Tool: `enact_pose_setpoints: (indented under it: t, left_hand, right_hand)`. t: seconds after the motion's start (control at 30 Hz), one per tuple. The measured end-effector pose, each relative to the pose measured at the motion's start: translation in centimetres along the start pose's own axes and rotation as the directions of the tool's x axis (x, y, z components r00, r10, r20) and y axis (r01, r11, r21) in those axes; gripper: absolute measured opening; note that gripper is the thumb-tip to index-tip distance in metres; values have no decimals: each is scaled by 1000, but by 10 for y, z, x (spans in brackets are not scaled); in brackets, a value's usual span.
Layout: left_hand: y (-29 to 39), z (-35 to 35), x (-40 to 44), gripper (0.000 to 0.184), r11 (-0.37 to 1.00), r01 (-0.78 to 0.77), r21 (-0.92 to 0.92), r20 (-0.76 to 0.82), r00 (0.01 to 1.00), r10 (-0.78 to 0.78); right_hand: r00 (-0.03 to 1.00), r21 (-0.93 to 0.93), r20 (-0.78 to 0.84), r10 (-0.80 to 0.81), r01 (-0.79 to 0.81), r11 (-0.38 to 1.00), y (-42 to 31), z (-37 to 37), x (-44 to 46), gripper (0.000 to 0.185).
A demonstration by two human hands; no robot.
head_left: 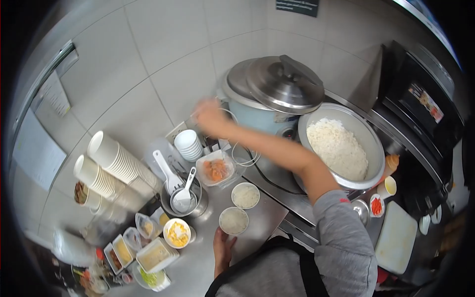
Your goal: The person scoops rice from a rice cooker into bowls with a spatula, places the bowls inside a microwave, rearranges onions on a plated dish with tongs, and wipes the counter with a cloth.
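Observation:
My left hand (222, 249) is at the near side of a white bowl of rice (233, 221) on the steel counter, its fingers and thumb against the bowl's side. A second bowl of rice (245, 196) stands just behind it. My right arm reaches across to the wall, and my right hand (211, 118) is smeared by motion, so its fingers cannot be made out. Below that hand are a stack of small white bowls (188, 144) and a clear tub of orange pieces (216, 169). A wall socket (176, 132) is close by.
A large pot of cooked rice (341, 153) and a lidded rice cooker (262, 109) stand at the right. Left are stacked paper cups (118, 158), a metal container (200, 205) with white scoops, a cup of yellow-and-white food (177, 233) and topping tubs. A cutting board (397, 237) lies far right.

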State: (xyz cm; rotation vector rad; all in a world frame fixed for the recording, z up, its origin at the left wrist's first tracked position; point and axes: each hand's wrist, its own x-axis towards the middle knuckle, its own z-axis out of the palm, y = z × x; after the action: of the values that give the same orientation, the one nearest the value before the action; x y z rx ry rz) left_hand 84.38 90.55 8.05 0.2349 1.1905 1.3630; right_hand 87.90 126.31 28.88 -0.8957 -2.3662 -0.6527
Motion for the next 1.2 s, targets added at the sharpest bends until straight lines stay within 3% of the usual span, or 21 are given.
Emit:
enact_pose_setpoints:
  t: [0.03,0.07,0.13,0.2,0.23,0.27,0.3,0.43,0.7,0.93,1.2]
  left_hand:
    - [7,0,-7,47,999,6,31,-27,1000,-5]
    - [12,-3,-11,46,995,-18,94,-51,998,23]
    - [17,-12,-15,46,974,-70,216,-90,992,91]
    - [20,-20,-11,46,930,-135,342,-32,987,155]
    - [22,-25,-9,46,900,-165,403,-3,983,182]
    - [25,-28,-5,46,852,-248,462,41,965,259]
    - [27,-29,-3,46,794,-327,512,88,940,331]
    - [50,-14,-19,47,622,-487,612,164,849,503]
    - [39,2,-38,45,790,-460,406,-44,853,520]
    - [26,74,-60,44,740,-502,448,151,858,490]
    - [-5,102,-85,44,748,-513,421,196,857,477]
  right_hand:
    - [985,-7,-135,108,-110,994,63,20,12,20]
    - [950,-444,-140,278,-312,840,105,-9,12,27]
    - [828,-571,-125,547,-511,643,192,-32,-14,55]
    - [632,-647,-101,768,-629,432,251,-34,-44,66]
    - [579,-543,33,815,-674,501,268,-44,-57,67]
    - [525,-426,175,833,-722,545,281,-55,-70,68]
    - [621,-358,146,771,-693,626,283,-62,-82,68]
    - [694,-227,162,701,-665,711,273,-98,-101,66]
    - [722,-69,106,684,-681,729,232,-225,-213,47]
    - [689,-169,144,710,-690,704,229,-261,-301,54]
    - [667,-169,183,722,-702,692,224,-270,-325,59]
